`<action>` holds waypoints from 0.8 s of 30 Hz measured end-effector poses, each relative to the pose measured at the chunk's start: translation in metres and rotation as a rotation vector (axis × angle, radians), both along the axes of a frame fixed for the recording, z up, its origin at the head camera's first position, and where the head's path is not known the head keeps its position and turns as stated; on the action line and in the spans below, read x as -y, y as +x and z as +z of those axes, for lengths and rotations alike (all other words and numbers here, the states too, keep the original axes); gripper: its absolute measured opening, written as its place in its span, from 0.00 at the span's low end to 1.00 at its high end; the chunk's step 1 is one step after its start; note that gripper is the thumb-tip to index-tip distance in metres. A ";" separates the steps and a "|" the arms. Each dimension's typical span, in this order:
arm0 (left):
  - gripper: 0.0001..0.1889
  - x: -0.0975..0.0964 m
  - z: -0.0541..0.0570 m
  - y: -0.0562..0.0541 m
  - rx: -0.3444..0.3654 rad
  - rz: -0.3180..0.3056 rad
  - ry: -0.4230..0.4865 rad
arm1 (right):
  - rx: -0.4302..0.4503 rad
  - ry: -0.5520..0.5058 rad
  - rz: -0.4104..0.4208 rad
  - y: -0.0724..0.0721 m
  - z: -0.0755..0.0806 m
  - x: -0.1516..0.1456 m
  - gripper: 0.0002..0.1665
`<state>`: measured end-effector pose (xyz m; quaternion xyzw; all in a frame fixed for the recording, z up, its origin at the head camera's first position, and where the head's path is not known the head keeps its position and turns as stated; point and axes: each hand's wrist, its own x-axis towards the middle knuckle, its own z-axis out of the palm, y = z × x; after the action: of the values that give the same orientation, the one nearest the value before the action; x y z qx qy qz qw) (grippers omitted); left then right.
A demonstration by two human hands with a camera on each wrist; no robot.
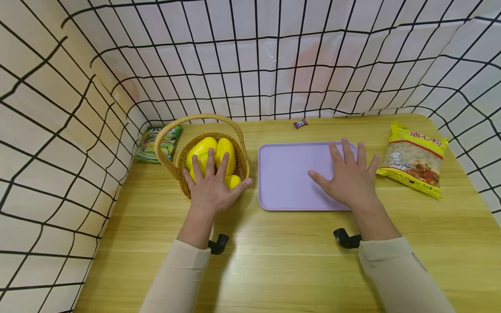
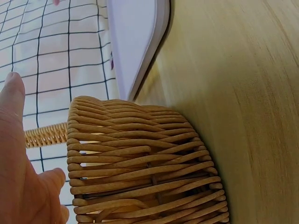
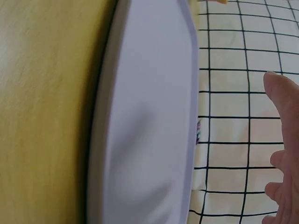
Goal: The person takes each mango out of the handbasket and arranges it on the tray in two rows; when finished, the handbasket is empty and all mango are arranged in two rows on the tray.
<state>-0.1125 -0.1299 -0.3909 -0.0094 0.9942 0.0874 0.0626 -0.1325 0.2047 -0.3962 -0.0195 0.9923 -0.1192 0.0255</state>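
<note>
My left hand [image 1: 211,189] is spread with straight fingers above the front of a wicker basket [image 1: 184,150]. Inside the basket lie several smooth yellow fruits [image 1: 225,156] that look like mangoes, partly hidden by the fingers. In the left wrist view the thumb and fingers stand above the basket's woven side [image 2: 145,158], apart from it. Over the right part of a lilac tray [image 1: 289,176] hovers my right hand [image 1: 350,180], fingers fanned out and holding nothing. Its shadow falls on the tray's surface [image 3: 145,116] in the right wrist view.
Left of the basket lies a green snack packet [image 1: 156,143]. A small purple wrapped candy [image 1: 300,124] is behind the tray. To the right rests a yellow bag [image 1: 415,158] with a clear window. Grid-patterned cloth [image 1: 266,61] walls the wooden table [image 1: 274,265] at back and sides.
</note>
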 end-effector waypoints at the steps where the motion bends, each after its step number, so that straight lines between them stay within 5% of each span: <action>1: 0.56 0.000 0.000 0.000 -0.001 -0.001 0.003 | -0.008 -0.004 0.003 0.000 0.001 0.000 0.64; 7: 0.56 0.001 -0.001 0.002 -0.013 -0.003 0.042 | -0.056 -0.061 0.023 0.000 0.009 0.002 0.61; 13: 0.54 0.004 -0.001 0.005 -0.075 -0.029 0.121 | -0.104 -0.234 0.059 0.004 0.019 0.009 0.54; 24: 0.38 0.022 -0.020 0.019 -0.420 -0.031 0.414 | -0.179 -0.469 0.123 0.013 0.025 0.027 0.40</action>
<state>-0.0931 -0.1520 -0.4112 0.0372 0.9465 0.2871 -0.1424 -0.1199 0.1781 -0.3709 -0.0958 0.9329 -0.3419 -0.0605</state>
